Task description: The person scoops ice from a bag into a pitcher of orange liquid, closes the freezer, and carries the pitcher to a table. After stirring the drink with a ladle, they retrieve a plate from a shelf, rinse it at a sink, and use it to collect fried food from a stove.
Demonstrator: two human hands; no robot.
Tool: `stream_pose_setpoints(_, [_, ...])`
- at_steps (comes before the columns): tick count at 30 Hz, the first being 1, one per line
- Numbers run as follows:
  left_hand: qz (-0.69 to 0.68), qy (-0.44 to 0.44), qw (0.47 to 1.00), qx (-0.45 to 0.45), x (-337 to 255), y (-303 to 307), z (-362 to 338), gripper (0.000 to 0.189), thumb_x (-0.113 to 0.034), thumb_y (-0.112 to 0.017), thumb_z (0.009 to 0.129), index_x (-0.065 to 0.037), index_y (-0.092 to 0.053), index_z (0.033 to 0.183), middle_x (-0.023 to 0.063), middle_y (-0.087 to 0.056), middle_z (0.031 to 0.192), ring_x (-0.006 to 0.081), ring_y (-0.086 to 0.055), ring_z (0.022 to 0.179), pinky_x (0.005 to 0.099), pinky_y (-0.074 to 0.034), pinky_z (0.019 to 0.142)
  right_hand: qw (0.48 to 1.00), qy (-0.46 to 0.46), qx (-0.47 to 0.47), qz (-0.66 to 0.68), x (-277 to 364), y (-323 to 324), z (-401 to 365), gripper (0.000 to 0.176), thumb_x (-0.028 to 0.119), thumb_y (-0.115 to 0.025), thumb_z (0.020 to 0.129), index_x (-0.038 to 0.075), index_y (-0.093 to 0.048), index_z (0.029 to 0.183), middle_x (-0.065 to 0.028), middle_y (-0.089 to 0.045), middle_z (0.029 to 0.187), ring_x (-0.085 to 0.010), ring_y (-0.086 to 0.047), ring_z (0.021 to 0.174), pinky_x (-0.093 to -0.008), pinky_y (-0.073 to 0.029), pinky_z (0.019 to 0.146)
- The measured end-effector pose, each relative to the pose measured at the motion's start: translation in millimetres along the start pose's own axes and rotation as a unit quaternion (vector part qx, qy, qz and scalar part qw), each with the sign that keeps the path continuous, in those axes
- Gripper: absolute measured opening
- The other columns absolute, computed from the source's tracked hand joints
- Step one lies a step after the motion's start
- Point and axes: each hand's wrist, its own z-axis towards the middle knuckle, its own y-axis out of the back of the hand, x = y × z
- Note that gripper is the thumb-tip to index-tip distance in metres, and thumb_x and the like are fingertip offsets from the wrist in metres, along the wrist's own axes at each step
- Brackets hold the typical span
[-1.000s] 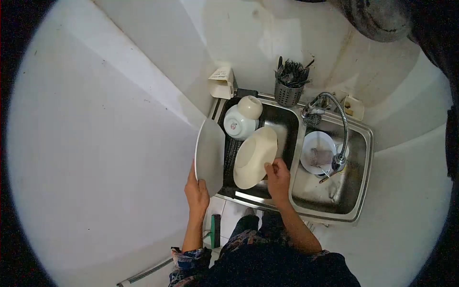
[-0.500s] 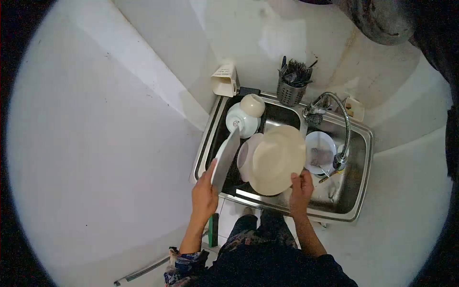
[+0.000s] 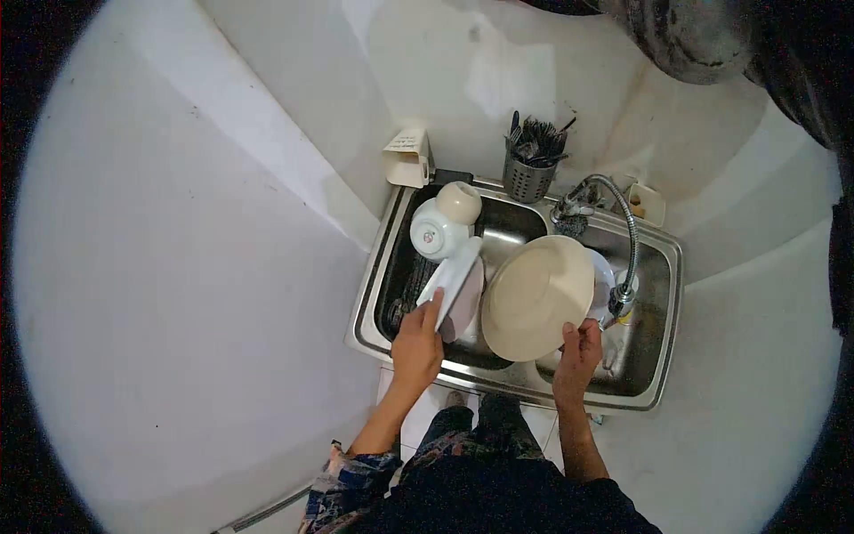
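Observation:
My left hand (image 3: 418,345) grips a white plate (image 3: 457,271), tilted nearly on edge over the left basin. My right hand (image 3: 576,351) pinches the lower right rim of a large cream plate (image 3: 537,298), held above the divider between the two basins. Behind the white plate, a pinkish plate (image 3: 469,301) shows in part in the left basin. An upturned white bowl (image 3: 436,233) and a cream bowl (image 3: 460,203) rest at the back of that basin. The cream plate partly covers a white dish (image 3: 602,283) in the right basin.
A curved spring faucet (image 3: 633,231) arches over the right basin of the steel sink (image 3: 663,374). Along the back edge stand a perforated cutlery holder (image 3: 528,178) full of utensils, a cream carton-like container (image 3: 409,160) and a small holder (image 3: 647,205). Walls flank the sink.
The white plate in my left hand has moved right and turned to a different slant. My right hand has carried the cream plate slightly right, over part of the white dish.

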Motion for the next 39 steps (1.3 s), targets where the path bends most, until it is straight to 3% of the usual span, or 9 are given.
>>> stream_pose_setpoints(11, [0.009, -0.02, 0.999, -0.038, 5.0, -29.9, -18.1, 0.067, 0.005, -0.051, 0.072, -0.008, -0.039, 0.136, 0.0209, -0.053, 0.117, 0.0377, -0.051, 0.102, 0.0446, -0.041, 0.089, 0.998, 0.032, -0.028, -0.047, -8.0, 9.3, -3.2, 0.014, 0.016, -0.056, 0.091, 0.008, -0.048, 0.082, 0.0073, -0.039, 0.068, -0.0018, -0.03, 0.06, -0.02, -0.026, 0.051])
stream_pose_setpoints(14, [-0.054, 0.009, 0.996, -0.072, 19.1, -16.2, -16.0, 0.061, 0.006, -0.045, 0.075, -0.007, -0.042, 0.134, 0.0222, -0.054, 0.117, 0.0393, -0.052, 0.103, 0.0444, -0.04, 0.091, 1.0, 0.011, -0.026, -0.002, 0.7, 10.5, -3.9, 0.013, 0.015, -0.055, 0.091, 0.008, -0.048, 0.082, 0.0072, -0.039, 0.068, -0.0017, -0.03, 0.06, -0.0197, -0.026, 0.052])
stream_pose_setpoints(16, [-0.123, 0.103, 0.983, -0.089, 14.5, 8.6, -13.4, 0.058, 0.008, -0.039, 0.076, -0.008, -0.045, 0.132, 0.0234, -0.054, 0.118, 0.0409, -0.051, 0.107, 0.0436, -0.039, 0.094, 1.0, 0.001, -0.027, 0.008, -3.4, 13.1, -2.6, 0.013, 0.014, -0.055, 0.091, 0.008, -0.048, 0.083, 0.0075, -0.038, 0.068, -0.0017, -0.03, 0.06, -0.0198, -0.026, 0.052])
stream_pose_setpoints(18, [-0.147, 0.104, 0.977, -0.116, 16.1, 23.4, -16.8, 0.06, 0.01, -0.037, 0.075, -0.009, -0.046, 0.132, 0.0241, -0.052, 0.121, 0.0411, -0.049, 0.111, 0.0433, -0.038, 0.097, 1.0, 0.011, -0.025, -0.012, -9.4, 14.4, -1.0, 0.012, 0.014, -0.055, 0.091, 0.008, -0.048, 0.083, 0.0075, -0.038, 0.068, -0.0018, -0.03, 0.06, -0.0197, -0.026, 0.052])
stream_pose_setpoints(20, [-0.193, 0.184, 0.954, -0.137, 22.0, 27.2, -20.3, 0.06, 0.01, -0.037, 0.074, -0.007, -0.046, 0.132, 0.0249, -0.051, 0.122, 0.04, -0.048, 0.115, 0.0429, -0.037, 0.098, 0.999, 0.019, -0.024, -0.033, -10.4, 13.7, -0.7, 0.012, 0.014, -0.055, 0.091, 0.008, -0.048, 0.084, 0.0076, -0.038, 0.068, -0.0018, -0.03, 0.06, -0.0197, -0.027, 0.053])
stream_pose_setpoints(25, [-0.111, 0.1, 0.965, -0.215, 10.9, 7.6, -5.0, 0.063, 0.009, -0.04, 0.074, -0.004, -0.039, 0.136, 0.0207, -0.051, 0.107, 0.0365, -0.046, 0.099, 0.0442, -0.034, 0.092, 1.0, -0.016, -0.011, -0.009, -1.4, 5.1, -4.6, 0.013, 0.015, -0.055, 0.091, 0.007, -0.048, 0.084, 0.0065, -0.042, 0.069, -0.0024, -0.033, 0.062, -0.0197, -0.029, 0.054])
stream_pose_setpoints(28, [-0.084, 0.076, 0.959, -0.261, 9.6, -8.1, 3.9, 0.061, 0.008, -0.04, 0.075, -0.002, -0.038, 0.135, 0.0211, -0.05, 0.108, 0.0367, -0.046, 0.101, 0.0445, -0.033, 0.092, 0.999, 0.002, -0.011, -0.04, -1.0, 2.8, -3.3, 0.013, 0.015, -0.054, 0.091, 0.006, -0.048, 0.085, 0.0057, -0.044, 0.071, -0.0028, -0.035, 0.063, -0.02, -0.03, 0.056])
stream_pose_setpoints(32, [-0.119, 0.134, 0.955, -0.237, 7.9, -24.8, -0.6, 0.057, 0.005, -0.04, 0.077, 0.001, -0.037, 0.134, 0.0217, -0.047, 0.115, 0.0363, -0.042, 0.107, 0.0434, -0.029, 0.097, 0.998, -0.02, 0.01, -0.058, -2.4, 9.9, -3.8, 0.011, 0.014, -0.053, 0.091, 0.005, -0.049, 0.087, 0.0046, -0.045, 0.073, -0.0032, -0.037, 0.065, -0.0202, -0.031, 0.057])
stream_pose_setpoints(39, [-0.191, 0.149, 0.943, -0.226, -18.9, -53.4, 2.4, 0.062, -0.004, -0.048, 0.079, 0.003, -0.028, 0.137, 0.0242, -0.036, 0.127, 0.0378, -0.033, 0.117, 0.0459, -0.019, 0.103, 1.0, -0.007, -0.003, -0.03, -7.3, 10.2, -6.3, 0.011, 0.014, -0.053, 0.092, 0.004, -0.05, 0.094, 0.0018, -0.049, 0.077, -0.0052, -0.043, 0.069, -0.0201, -0.039, 0.061])
